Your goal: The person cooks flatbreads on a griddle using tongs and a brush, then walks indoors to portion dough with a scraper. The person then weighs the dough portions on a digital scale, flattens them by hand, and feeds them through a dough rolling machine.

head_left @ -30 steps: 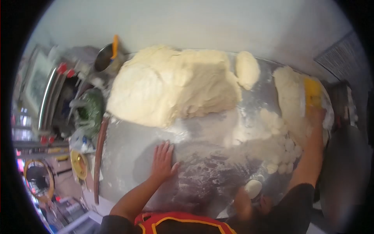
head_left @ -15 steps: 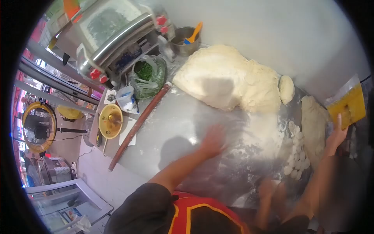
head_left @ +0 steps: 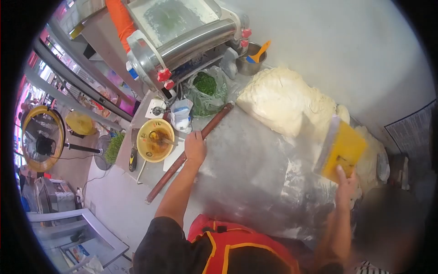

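Note:
My left hand (head_left: 195,149) is closed around a long reddish-brown rolling pin (head_left: 171,172), which lies slantwise near the left end of the floured metal worktop (head_left: 242,169). In my right hand (head_left: 346,186) is a wide yellow scraper (head_left: 343,146) with a pale edge, held up over the right part of the worktop. A large mound of pale dough (head_left: 283,98) lies at the back, beyond both hands. Behind the scraper another soft, pale dough piece (head_left: 365,160) is partly covered.
A dough-rolling machine (head_left: 196,41) stands at the back left, beside a metal pot (head_left: 250,65) with an orange-handled brush. Nearer are a bag of chopped greens (head_left: 205,86), a yellow bowl (head_left: 150,154) of brownish liquid and a black-and-yellow tool (head_left: 132,157). A co-worker's blurred head (head_left: 388,223) is close at right.
My left hand has gone from the middle of the worktop to the left and taken hold of the rolling pin. My right hand has brought the scraper leftward, in over the worktop.

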The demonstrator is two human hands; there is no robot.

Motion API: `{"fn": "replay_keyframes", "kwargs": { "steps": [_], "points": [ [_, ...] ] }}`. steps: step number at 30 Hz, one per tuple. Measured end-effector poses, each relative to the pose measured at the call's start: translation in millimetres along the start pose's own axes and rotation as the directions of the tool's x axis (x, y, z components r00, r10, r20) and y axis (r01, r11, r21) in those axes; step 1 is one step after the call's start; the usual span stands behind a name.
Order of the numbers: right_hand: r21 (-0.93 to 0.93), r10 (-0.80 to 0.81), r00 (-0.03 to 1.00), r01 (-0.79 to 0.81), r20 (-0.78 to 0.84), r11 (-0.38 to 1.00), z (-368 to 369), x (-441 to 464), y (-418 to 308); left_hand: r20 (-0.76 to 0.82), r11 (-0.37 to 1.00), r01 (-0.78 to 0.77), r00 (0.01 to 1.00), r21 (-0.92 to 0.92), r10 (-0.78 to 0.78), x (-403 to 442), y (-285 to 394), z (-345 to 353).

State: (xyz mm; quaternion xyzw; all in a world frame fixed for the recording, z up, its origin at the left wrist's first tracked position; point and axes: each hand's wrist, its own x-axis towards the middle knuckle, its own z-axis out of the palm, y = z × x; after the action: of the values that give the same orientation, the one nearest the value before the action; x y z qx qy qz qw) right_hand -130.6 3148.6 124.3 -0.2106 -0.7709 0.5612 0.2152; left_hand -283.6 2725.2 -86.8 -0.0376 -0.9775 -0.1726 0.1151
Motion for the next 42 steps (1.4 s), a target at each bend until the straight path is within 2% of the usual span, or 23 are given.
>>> {"fn": "replay_keyframes", "kwargs": {
  "steps": [1, 4, 10, 13, 15, 17, 19, 21, 22, 23, 24, 27, 30, 33, 36, 39, 42],
  "points": [
    [0.001, 0.021, 0.999, -0.021, 0.044, 1.000, 6, -6, 1, 0.064, 0.998, -0.033, 0.998, 0.047, 0.030, 3, -4, 1],
    [-0.117, 0.013, 0.990, 0.004, 0.140, 0.993, 19, -4, 4, 0.101, 0.998, -0.001, 0.995, 0.060, -0.005, -1, -2, -6],
    [-0.145, 0.010, 0.978, 0.021, 0.207, 0.989, 29, 11, -1, -0.005, 0.981, 0.147, 0.989, 0.127, -0.147, -8, -1, 4],
    [-0.213, -0.046, 0.979, 0.089, 0.200, 0.973, 23, 26, 6, -0.051, 0.995, 0.081, 0.996, 0.050, -0.079, -1, 28, -7],
    [-0.110, -0.153, 0.981, 0.166, 0.120, 0.980, 32, 31, -7, -0.228, 0.941, -0.298, 0.939, -0.159, 0.259, 8, 40, 27],
    [-0.069, -0.228, 0.969, 0.235, 0.096, 0.970, 42, 38, -9, -0.058, 0.939, -0.260, 0.966, -0.226, 0.253, 34, 81, 53],
    [-0.083, -0.284, 0.950, 0.296, 0.132, 0.952, 51, 56, -1, 0.110, 0.822, -0.121, 0.970, -0.556, 0.217, 103, 134, 45],
    [-0.233, -0.202, 0.948, 0.260, 0.245, 0.937, 62, 64, -6, 0.160, 0.937, -0.024, 0.983, -0.348, 0.085, 139, 149, 72],
    [-0.305, -0.159, 0.942, 0.251, 0.296, 0.919, 67, 70, -8, 0.220, 0.951, -0.014, 0.972, -0.307, 0.085, 154, 149, 80],
    [-0.279, -0.205, 0.921, 0.303, 0.332, 0.911, 75, 78, -2, 0.277, 0.964, -0.006, 0.957, -0.267, 0.082, 170, 149, 81],
    [-0.337, -0.225, 0.900, 0.357, 0.373, 0.871, 78, 87, -2, 0.337, 0.974, 0.002, 0.939, -0.226, 0.076, 180, 148, 83],
    [-0.443, -0.261, 0.833, 0.493, 0.488, 0.749, 105, 106, -9, 0.307, 0.934, -0.049, 0.937, -0.355, 0.166, 198, 137, 101],
    [-0.446, -0.162, 0.840, 0.426, 0.518, 0.787, 146, 117, -18, 0.288, 0.926, -0.022, 0.947, -0.377, 0.139, 193, 142, 75],
    [-0.435, -0.140, 0.771, 0.488, 0.621, 0.757, 182, 129, -13, 0.150, 0.917, 0.011, 0.987, -0.399, 0.053, 169, 144, 71],
    [-0.469, -0.107, 0.710, 0.563, 0.696, 0.681, 205, 137, -20, 0.141, 0.926, 0.059, 0.990, -0.374, -0.007, 134, 147, 71],
    [-0.475, -0.082, 0.616, 0.679, 0.783, 0.560, 220, 150, -5, 0.011, 0.918, 0.014, 1.000, -0.397, -0.011, 116, 145, 80],
    [-0.500, -0.013, 0.577, 0.718, 0.817, 0.484, 237, 159, -1, 0.010, 0.901, -0.009, 1.000, -0.433, 0.015, 115, 140, 86]
  ]
}}
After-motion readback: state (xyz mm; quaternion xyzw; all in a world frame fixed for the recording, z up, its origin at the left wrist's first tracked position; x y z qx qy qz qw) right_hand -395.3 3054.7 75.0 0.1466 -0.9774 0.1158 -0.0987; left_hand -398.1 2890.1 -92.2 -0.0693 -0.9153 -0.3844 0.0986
